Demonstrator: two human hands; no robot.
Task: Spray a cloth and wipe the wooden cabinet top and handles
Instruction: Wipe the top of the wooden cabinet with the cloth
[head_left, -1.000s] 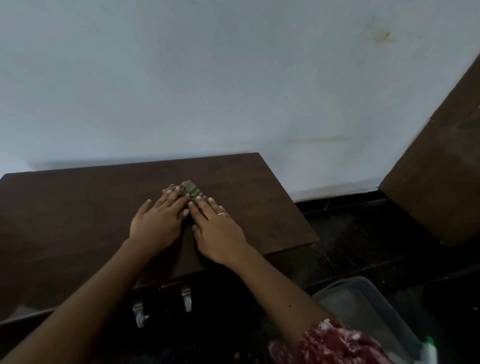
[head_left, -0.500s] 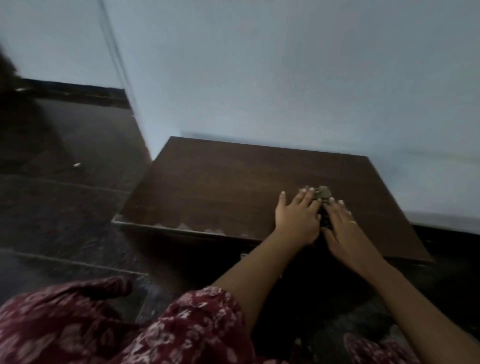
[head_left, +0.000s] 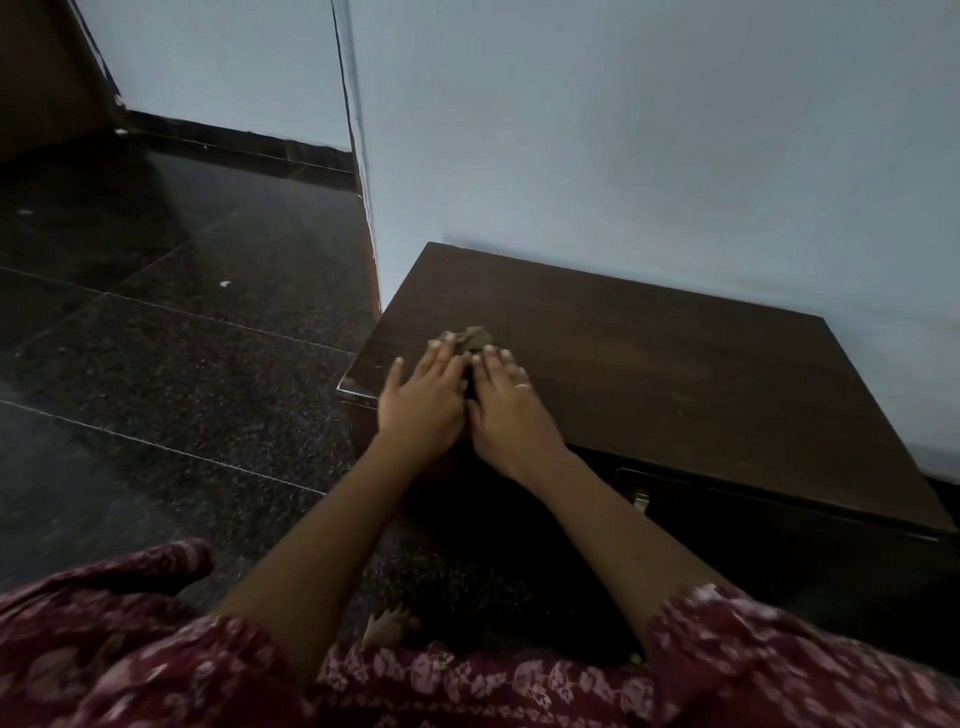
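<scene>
A low dark wooden cabinet (head_left: 649, 364) stands against the pale wall. A small olive-green cloth (head_left: 475, 339) lies near the top's front left corner, mostly hidden under my fingers. My left hand (head_left: 421, 400) and my right hand (head_left: 504, 410) lie flat side by side on it, pressing it to the wood. A ring shows on my right hand. A metal handle (head_left: 641, 501) shows on the cabinet's dark front, below the top edge.
Dark speckled floor tiles (head_left: 182, 322) spread to the left. A wall corner (head_left: 358, 156) rises just left of the cabinet. A brown door or panel (head_left: 47, 67) stands at the far left. My red flowered clothing (head_left: 467, 686) fills the bottom.
Both hands have slid the cloth leftwards across the cabinet top, from its right part to its front left corner. The camera has swung left, bringing the floor and wall corner into view.
</scene>
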